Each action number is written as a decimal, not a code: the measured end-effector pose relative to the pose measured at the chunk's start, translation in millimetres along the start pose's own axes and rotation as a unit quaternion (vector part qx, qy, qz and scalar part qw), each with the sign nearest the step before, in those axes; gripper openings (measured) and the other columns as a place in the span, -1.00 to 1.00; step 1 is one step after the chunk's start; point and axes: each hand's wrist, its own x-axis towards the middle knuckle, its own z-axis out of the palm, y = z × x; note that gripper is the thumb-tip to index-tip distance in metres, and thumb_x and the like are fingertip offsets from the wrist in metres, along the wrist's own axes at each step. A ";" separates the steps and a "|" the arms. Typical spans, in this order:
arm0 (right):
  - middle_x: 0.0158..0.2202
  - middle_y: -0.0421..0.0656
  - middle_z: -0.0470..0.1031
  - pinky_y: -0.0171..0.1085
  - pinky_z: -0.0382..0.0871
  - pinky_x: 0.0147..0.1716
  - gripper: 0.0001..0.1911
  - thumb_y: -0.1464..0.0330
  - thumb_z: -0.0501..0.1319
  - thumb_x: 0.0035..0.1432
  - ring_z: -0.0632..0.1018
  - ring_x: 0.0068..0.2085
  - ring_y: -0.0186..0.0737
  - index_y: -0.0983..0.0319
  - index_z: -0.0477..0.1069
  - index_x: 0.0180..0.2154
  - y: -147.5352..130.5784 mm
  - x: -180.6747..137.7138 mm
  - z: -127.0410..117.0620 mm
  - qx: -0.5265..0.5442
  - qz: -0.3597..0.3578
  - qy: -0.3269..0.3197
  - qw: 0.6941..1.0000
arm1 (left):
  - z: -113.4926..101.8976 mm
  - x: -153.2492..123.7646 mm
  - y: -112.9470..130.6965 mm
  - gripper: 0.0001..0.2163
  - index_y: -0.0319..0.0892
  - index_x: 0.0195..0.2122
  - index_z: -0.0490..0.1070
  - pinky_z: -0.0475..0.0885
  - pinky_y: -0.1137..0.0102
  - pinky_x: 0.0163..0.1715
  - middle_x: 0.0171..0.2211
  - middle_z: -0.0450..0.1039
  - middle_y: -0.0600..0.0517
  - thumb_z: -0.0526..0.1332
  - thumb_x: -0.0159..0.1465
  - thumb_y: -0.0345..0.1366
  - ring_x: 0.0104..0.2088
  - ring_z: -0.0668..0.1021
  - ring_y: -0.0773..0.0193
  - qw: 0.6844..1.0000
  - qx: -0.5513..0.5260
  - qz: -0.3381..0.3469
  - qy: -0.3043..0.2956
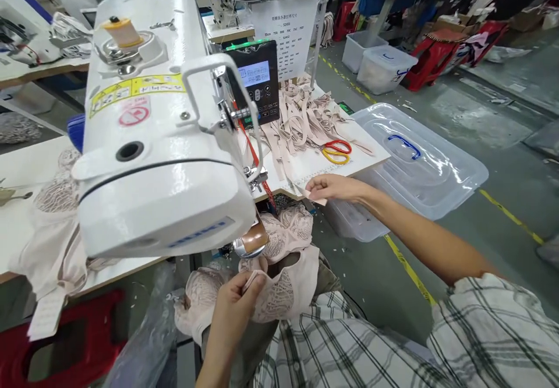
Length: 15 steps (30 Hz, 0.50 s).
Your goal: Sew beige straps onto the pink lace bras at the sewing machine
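My left hand pinches the edge of a beige lace bra between thumb and fingers. The bra hangs over my lap, below the head of a white sewing machine. At the front edge of the machine table, my right hand is closed on the end of a beige fabric strap. Behind that hand lies a tangled pile of similar straps. Scissors with red and yellow handles rest beside the pile, just beyond my right hand. The machine head hides part of the table.
A clear plastic bin with a lid stands right of the table. More lace bra pieces hang over the table's left edge. A control panel stands behind the needle area. A red stool is at lower left.
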 end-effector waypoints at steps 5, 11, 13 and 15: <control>-0.58 -0.32 0.33 -0.44 0.15 -0.62 -0.50 0.04 0.49 -0.26 0.28 -0.60 -0.49 0.26 0.44 -0.40 -8.2 -38.2 75.5 0.483 0.000 -0.208 0.851 | -1.8 -3.5 17.3 -0.59 -0.18 -0.58 0.34 0.07 0.47 -0.57 -0.59 0.12 0.13 0.25 0.14 0.07 -0.54 0.18 0.37 1.000 0.006 0.016 0.014; -0.22 -0.15 0.52 -0.33 0.40 -0.20 -0.64 0.08 0.43 -0.03 0.52 -0.22 -0.32 0.25 0.56 -0.39 -38.1 -45.2 126.8 0.438 -0.065 -0.160 0.882 | -6.7 -4.7 22.1 -0.61 -0.20 -0.58 0.34 0.10 0.46 -0.54 -0.61 0.14 0.13 0.24 0.13 0.04 -0.54 0.20 0.37 1.000 0.007 0.008 0.007; -0.05 -0.12 0.49 -0.24 0.37 -0.03 -0.68 0.08 0.39 0.04 0.50 -0.03 -0.22 0.21 0.59 -0.36 -49.1 -39.7 130.3 0.382 -0.106 -0.130 0.909 | -6.1 -6.6 22.2 -0.62 -0.19 -0.59 0.32 0.08 0.46 -0.56 -0.62 0.13 0.14 0.23 0.14 0.03 -0.56 0.19 0.38 1.000 0.015 0.016 0.002; -0.04 -0.11 0.49 -0.18 0.34 0.04 -0.72 0.11 0.34 0.11 0.48 0.02 -0.16 0.18 0.60 -0.31 -58.2 -35.9 132.6 0.314 -0.146 -0.117 0.931 | -4.8 -8.6 22.4 -0.63 -0.18 -0.60 0.30 0.08 0.47 -0.57 -0.62 0.14 0.14 0.22 0.16 0.00 -0.56 0.20 0.39 0.999 0.034 0.039 0.004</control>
